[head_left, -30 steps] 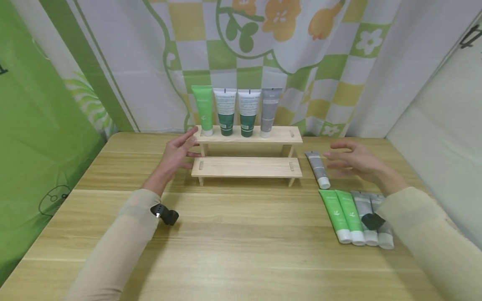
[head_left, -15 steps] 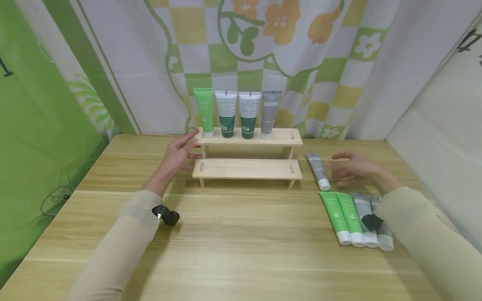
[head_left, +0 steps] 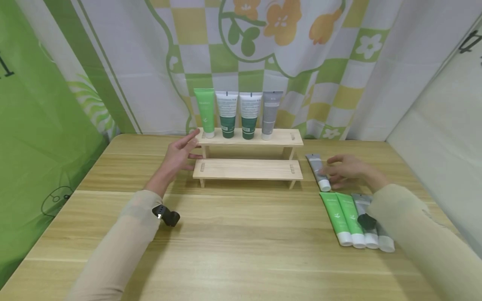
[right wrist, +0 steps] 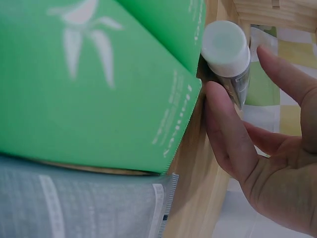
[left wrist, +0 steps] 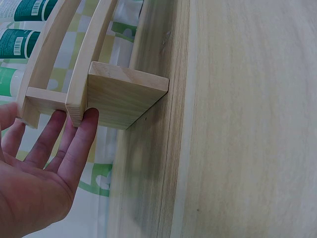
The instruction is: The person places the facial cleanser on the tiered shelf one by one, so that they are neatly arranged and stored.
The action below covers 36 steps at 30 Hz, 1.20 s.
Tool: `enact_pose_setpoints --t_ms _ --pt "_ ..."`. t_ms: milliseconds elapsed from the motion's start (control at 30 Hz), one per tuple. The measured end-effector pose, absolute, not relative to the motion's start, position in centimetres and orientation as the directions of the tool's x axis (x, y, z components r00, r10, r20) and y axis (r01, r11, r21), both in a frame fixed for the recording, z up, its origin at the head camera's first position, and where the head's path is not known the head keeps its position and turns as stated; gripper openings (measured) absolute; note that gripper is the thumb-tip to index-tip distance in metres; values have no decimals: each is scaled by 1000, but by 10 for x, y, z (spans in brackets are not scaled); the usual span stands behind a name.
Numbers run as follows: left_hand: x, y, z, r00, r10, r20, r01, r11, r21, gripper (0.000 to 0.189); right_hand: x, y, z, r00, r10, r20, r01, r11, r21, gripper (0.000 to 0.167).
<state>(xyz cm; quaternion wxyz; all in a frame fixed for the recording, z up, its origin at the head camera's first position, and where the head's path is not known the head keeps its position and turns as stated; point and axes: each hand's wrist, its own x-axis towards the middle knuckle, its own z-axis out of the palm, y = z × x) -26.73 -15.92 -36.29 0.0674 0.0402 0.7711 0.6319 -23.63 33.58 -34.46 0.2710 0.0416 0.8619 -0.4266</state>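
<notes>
While the right hand (head_left: 348, 168) hangs at a lone grey tube (head_left: 316, 168), the left hand (head_left: 176, 155) touches a wooden rack (head_left: 247, 169)

Although its fingers overlap the lone grey tube's right side in the head view, the right hand is not closed round it: the digits stand apart, and whether they touch cannot be told. The tube lies on the table (head_left: 218, 242), just right of the wooden rack, its white cap (head_left: 324, 185) toward the near side. Nearer and farther right, four more tubes lie side by side, caps also near: two flat green tubes (head_left: 336, 217) on the left, two flat grey tubes (head_left: 362, 202) on the right, partly covered by the right sleeve (head_left: 399, 209). The left hand, fingers spread, rests its tips against the rack's left end. Along the rack's far, higher step, four tubes stand on their caps; from the left, they are an upright green tube (head_left: 205, 110), two white-and-green tubes (head_left: 227, 113) and an upright grey tube (head_left: 270, 115). Beyond the table's far edge hangs a patterned curtain (head_left: 150, 83).
</notes>
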Motion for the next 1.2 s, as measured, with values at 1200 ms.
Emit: enact_pose_setpoints --t_ms 1200 --pt "-268 -160 -364 -990 137 -47 -20 195 981 48 -245 315 -349 -860 -107 -499 307 672 -674 78"
